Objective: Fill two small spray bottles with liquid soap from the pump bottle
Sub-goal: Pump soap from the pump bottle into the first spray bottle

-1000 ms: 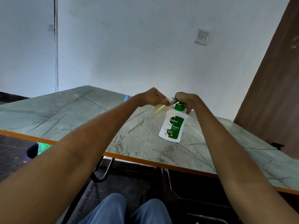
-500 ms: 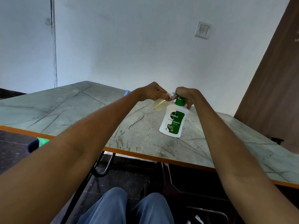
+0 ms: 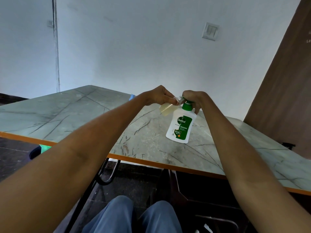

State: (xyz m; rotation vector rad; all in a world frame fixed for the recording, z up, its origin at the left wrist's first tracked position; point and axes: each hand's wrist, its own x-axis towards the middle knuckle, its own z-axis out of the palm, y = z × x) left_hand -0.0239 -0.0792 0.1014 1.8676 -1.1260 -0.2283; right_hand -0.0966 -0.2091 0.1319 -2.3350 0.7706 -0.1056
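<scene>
A pale wall fills the upper half of the view, with a brown wooden panel leaning in at the right and a white switch plate fixed high on the wall. Below it stretches the desk, a grey-green marbled top with dark veins and an orange edge. Under the near edge are a dark floor, a black metal frame and the person's knees in blue trousers.

Both bare forearms reach forward over the desk and meet near its middle. The pump bottle, white with a green label and green pump collar, stands upright on the desk. The right hand is curled over the pump head, fingers wrapped down around it, the thumb reaching the bottle's shoulder. The left hand pinches the neck of a small spray bottle, clear plastic holding pale yellow liquid, tilted with its open mouth held up against the pump's nozzle and its base pointing down to the left, off the desk surface.

A small blue object shows behind the left forearm at the desk's far edge; what it is cannot be told.
</scene>
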